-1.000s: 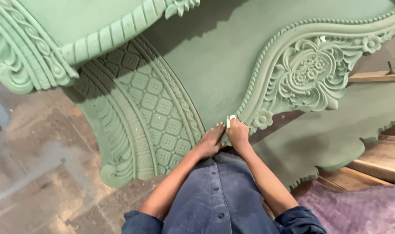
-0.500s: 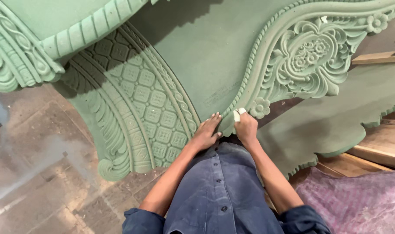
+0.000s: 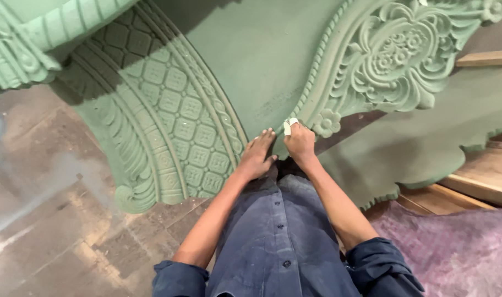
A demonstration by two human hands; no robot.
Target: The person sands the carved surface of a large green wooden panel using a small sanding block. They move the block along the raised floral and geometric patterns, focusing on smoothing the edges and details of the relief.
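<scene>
We look down on a large green carved panel (image 3: 262, 71), smooth in the middle, lying flat across most of the view. Our left hand (image 3: 256, 157) rests palm down on the panel's near edge, fingers stretched out and close together, flat on the green surface beside a lattice-pattern carved band (image 3: 179, 126); it grips nothing. Our right hand (image 3: 299, 144) is just right of it, the two hands near each other but apart. Right hand is curled into a loose fist around a small white folded piece (image 3: 288, 125), probably sandpaper or cloth, we can't tell which; the white bit sticks out at the fingertips and presses against the panel. That spot is at the near end of a beaded carved border, just left of a small carved flower (image 3: 327, 122). Beyond it, far right, sits a big floral medallion carving (image 3: 394, 55).

Both forearms are bare, with blue sleeves (image 3: 383, 264) rolled to the elbow, and a blue buttoned shirt (image 3: 278, 236) fills the near centre. To the left, under the panel's scrolled corner, is a dusty stone-tile floor (image 3: 47, 220). Near right we see a purple cloth (image 3: 454, 247), and next to it pale wooden planks (image 3: 482, 181) beneath the panel's scalloped edge. Another wooden strip (image 3: 485, 58) shows far right.
</scene>
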